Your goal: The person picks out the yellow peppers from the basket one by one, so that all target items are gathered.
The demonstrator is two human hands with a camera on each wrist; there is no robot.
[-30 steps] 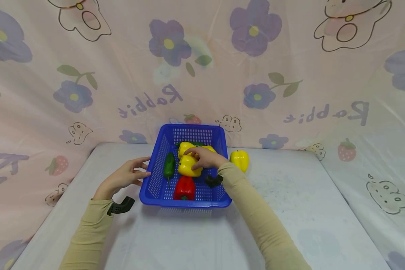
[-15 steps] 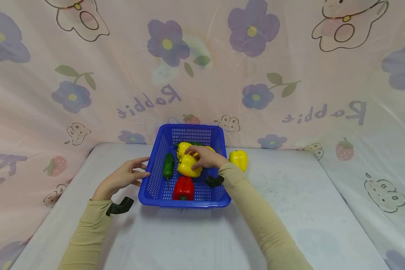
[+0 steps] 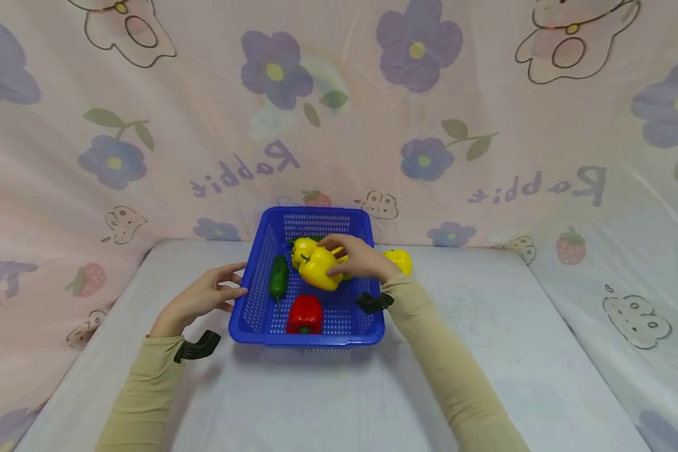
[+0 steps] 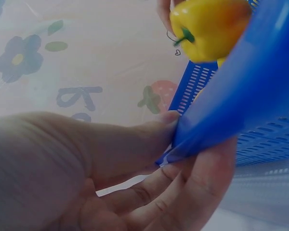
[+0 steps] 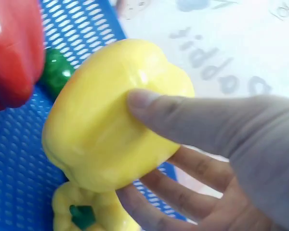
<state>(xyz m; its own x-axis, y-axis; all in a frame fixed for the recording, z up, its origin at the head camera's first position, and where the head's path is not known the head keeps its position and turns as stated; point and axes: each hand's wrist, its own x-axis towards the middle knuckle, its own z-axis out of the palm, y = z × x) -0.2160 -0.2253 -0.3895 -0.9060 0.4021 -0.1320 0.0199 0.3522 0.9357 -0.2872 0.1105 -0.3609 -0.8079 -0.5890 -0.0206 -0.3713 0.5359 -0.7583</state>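
My right hand (image 3: pixel 361 257) grips a yellow bell pepper (image 3: pixel 319 269) and holds it up over the blue plastic basket (image 3: pixel 307 339). In the right wrist view the thumb (image 5: pixel 144 102) presses this pepper's side, with the fingers on its far side. At the basket's left edge my left hand (image 3: pixel 200 295) pinches the rim, thumb (image 4: pixel 156 130) on one side and fingers on the other. Inside the basket lie a red bell pepper (image 3: pixel 305 314), a long green pepper (image 3: pixel 279 277) and another yellow bell pepper (image 3: pixel 302 249). More green shows at the back, partly hidden.
One more yellow bell pepper (image 3: pixel 399 260) stands on the white table (image 3: pixel 486 326) just right of the basket, partly hidden by the right forearm. A patterned cloth (image 3: pixel 339 125) hangs behind the table and along its sides.
My right hand has lifted the yellow bell pepper up from among the others and shifted slightly right. The left hand stays at the basket's rim.
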